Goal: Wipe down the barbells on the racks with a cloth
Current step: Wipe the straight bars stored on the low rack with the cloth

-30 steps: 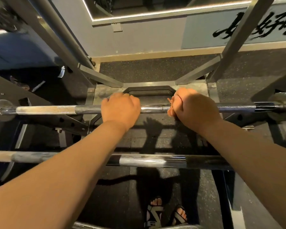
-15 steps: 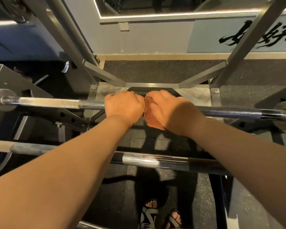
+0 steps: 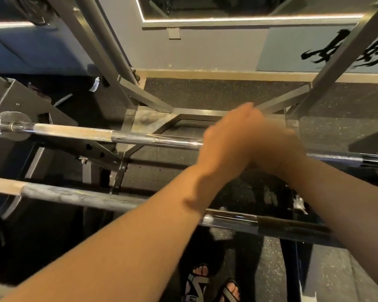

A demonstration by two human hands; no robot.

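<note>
Two barbells sit across the steel rack, the upper barbell toward the wall and the lower barbell nearer the person. The left hand and right hand are bunched together over the upper one, left overlapping right. Honestly they're too blurry to tell if either is gripping anything.

Grey wall on the far side, pale blue panel with black brush lettering at its right, lit strip edging a mirror above, beige skirting at its base, black speckled rubber floor below.
</note>
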